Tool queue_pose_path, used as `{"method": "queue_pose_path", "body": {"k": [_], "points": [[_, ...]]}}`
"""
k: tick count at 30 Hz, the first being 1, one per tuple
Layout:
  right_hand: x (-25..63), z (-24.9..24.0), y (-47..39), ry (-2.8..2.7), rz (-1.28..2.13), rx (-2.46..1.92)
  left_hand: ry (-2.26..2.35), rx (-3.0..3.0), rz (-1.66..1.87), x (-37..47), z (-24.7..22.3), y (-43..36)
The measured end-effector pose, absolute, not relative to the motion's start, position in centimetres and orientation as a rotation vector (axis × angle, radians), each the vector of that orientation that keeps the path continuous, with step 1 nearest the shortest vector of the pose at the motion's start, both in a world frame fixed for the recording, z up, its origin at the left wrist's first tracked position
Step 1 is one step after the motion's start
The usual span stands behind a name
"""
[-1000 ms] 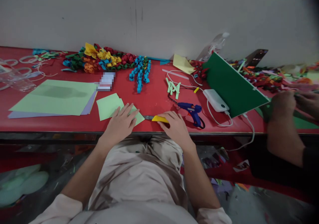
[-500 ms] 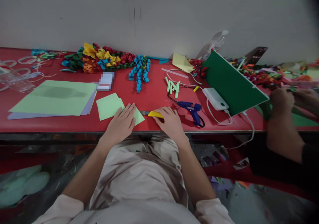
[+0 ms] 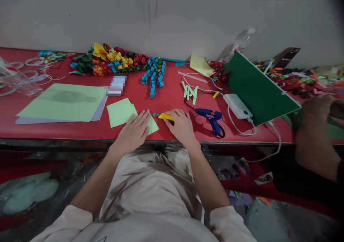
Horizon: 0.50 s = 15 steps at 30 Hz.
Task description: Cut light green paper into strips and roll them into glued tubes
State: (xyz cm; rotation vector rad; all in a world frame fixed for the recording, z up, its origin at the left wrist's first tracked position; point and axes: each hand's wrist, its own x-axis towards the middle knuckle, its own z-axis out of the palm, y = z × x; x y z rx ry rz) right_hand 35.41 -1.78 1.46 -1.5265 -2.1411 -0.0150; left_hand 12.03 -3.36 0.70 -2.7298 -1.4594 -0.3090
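Note:
My left hand [image 3: 135, 129] lies flat, fingers stretched out, pressing on a small piece of light green paper [image 3: 153, 126] near the table's front edge. Another light green piece [image 3: 120, 113] lies beside and partly under it to the left. My right hand [image 3: 180, 124] is wrapped round a yellow utility knife [image 3: 166, 117]. Its grey blade end [image 3: 155, 115] points left and reaches the paper's upper edge, close to my left fingertips. Several narrow light green strips [image 3: 190, 92] lie beyond my right hand.
A blue glue gun [image 3: 211, 119], a white power bank [image 3: 238, 106] with cables and a leaning green board [image 3: 259, 89] stand right. Large green sheets [image 3: 64, 102] lie left. Coloured paper chains [image 3: 115, 61] line the wall. At far right, another person's hands [image 3: 317, 109] work.
My right hand has drawn the knife slightly left, so its blade sits nearer my left fingertips. My left hand stays on the paper. The whole view has shifted a little.

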Motion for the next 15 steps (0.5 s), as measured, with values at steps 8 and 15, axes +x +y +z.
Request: {"method": "queue_pose_path", "body": {"k": [8,15], "points": [[34.4,1.1,-0.3,-2.028,-0.099,-1.723,-1.384,-2.729,-0.37,12.2,1.6,-4.2],[35.0,1.7,-1.3,-1.912,-0.206,-1.701,-1.301,-2.809,-0.58,9.1,1.0,-7.1]]}}
